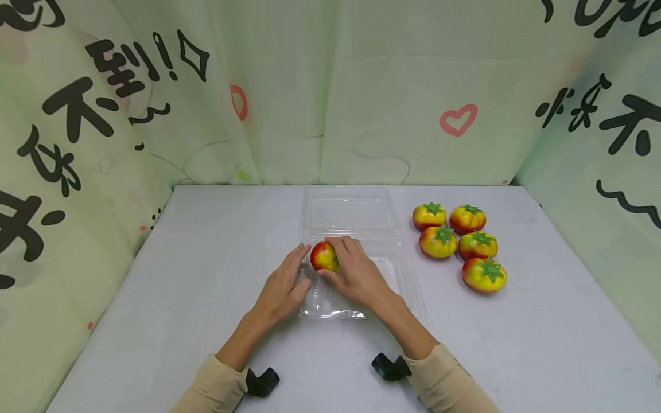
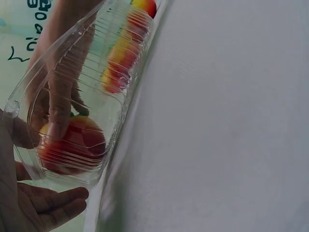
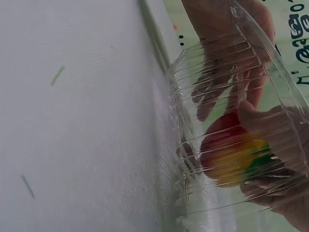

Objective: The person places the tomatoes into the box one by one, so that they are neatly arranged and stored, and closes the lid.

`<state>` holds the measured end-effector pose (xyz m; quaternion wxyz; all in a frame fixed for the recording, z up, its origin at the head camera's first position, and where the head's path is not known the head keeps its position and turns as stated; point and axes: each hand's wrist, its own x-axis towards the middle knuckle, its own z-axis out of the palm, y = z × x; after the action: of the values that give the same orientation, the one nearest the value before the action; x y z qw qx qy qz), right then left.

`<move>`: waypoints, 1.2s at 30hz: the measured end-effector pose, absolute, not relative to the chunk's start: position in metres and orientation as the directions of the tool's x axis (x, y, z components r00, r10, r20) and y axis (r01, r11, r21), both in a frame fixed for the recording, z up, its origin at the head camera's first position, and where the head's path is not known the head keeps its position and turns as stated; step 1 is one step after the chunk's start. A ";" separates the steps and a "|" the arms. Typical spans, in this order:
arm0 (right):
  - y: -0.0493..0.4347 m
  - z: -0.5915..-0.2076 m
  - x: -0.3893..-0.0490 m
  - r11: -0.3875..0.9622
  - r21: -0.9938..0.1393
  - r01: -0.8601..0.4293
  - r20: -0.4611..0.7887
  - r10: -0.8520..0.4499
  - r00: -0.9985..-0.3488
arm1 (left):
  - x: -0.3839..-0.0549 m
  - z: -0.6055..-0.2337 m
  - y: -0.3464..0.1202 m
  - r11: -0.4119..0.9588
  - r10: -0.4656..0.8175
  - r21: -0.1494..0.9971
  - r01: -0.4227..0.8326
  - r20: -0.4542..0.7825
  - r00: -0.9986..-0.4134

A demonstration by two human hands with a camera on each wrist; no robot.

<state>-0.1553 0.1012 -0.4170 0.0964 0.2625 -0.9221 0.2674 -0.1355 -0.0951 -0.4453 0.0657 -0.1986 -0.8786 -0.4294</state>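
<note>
A clear plastic clamshell box (image 1: 335, 303) lies on the table with its lid (image 1: 347, 211) folded back away from the person. Between thumb and fingers, my right hand (image 1: 360, 276) grips a red-and-yellow tomato (image 1: 323, 256) at the box's left side. In the left wrist view this tomato (image 2: 82, 145) shows low behind the ribbed clear wall. My left hand (image 1: 280, 291) is at the box's left edge, fingers extended, close to the tomato; whether it touches the box is hard to tell. Through the wall in the right wrist view, the tomato's (image 3: 224, 154) green leafy top faces the right hand.
To the right of the box, several more tomatoes (image 1: 484, 275) with green leafy tops stand close together on the white table (image 1: 206, 246). Printed curtains (image 1: 387, 86) hang along the back and both sides. Black wrist devices (image 1: 391, 367) sit by both sleeves.
</note>
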 end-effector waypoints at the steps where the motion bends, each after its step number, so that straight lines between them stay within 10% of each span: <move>1: 0.101 -0.417 -0.156 0.719 -0.444 -0.535 0.318 -0.431 -0.844 | -0.136 -0.445 -0.095 0.553 0.293 0.728 0.406 0.286 -0.912; 36: 0.122 -0.397 -0.162 0.737 -0.483 -0.472 0.271 -0.387 -0.881 | -0.136 -0.447 -0.094 0.566 0.276 0.731 0.382 0.268 -0.923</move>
<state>-0.1618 0.1216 -0.3966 0.0766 0.2311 -0.9289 0.2791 -0.1356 -0.0944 -0.4466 0.0617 -0.1864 -0.8827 -0.4270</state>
